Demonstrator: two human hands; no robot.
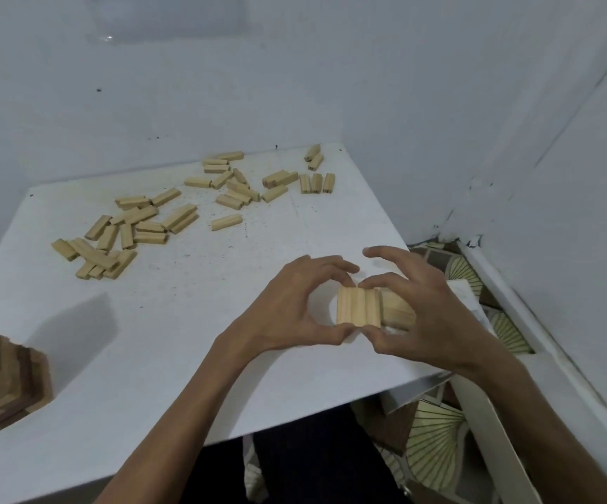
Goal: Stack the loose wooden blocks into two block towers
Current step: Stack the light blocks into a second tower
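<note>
Three blocks lie side by side as the top row (358,307) of a low stack by the right edge of the table (185,321), toward its near right corner. They rest crosswise on a lower layer (398,311), which the fingers partly hide, so I cannot tell how many layers there are.

The left hand (287,307) curls in a C around the row, with the thumb at the near ends and the fingers at the far ends. The right hand (422,314) pinches the same row between thumb and forefinger, with its other fingers lifted clear. I read this as squaring up the row.

The loose blocks (141,227) are scattered along the far edge and toward the far left. A taller tower (0,380) with staggered layers stands at the near left edge, only partly in view.

My worries from here:
- An uneven squeeze could skew the row or drag the layer beneath it.
- The stack sits close to the right edge, so a push that way could send blocks to the floor.
- A forearm could clip the stack when reaching for the far blocks.
</note>
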